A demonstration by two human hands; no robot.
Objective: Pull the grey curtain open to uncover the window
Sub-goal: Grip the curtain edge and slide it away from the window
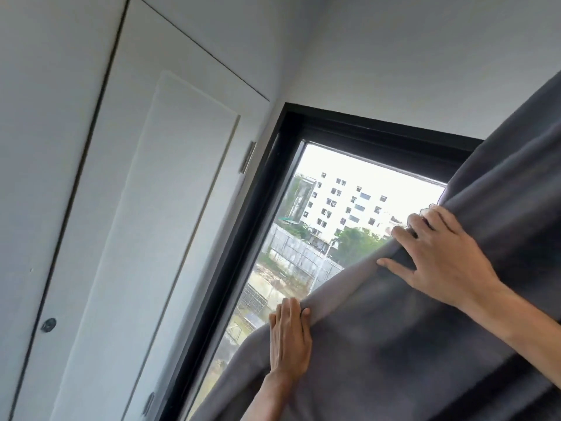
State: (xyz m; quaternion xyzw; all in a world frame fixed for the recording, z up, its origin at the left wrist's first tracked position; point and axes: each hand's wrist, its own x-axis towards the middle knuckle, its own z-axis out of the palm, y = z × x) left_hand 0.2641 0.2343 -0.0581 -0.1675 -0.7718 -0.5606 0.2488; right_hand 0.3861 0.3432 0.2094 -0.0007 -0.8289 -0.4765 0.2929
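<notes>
The grey curtain [409, 344] hangs over the right part of a black-framed window [273, 189]. Its free edge runs diagonally from upper right to lower left, and the left part of the glass shows buildings and trees outside. My left hand [290, 338] grips the curtain's edge low down, fingers wrapped around the fold. My right hand [440, 256] holds the same edge higher up, fingers curled into the bunched fabric. The view is strongly tilted.
A white door [145, 208] with a raised panel and metal hinges [249, 156] stands just left of the window, set in a white wall [409, 62]. A small round lock [48, 325] sits at the lower left.
</notes>
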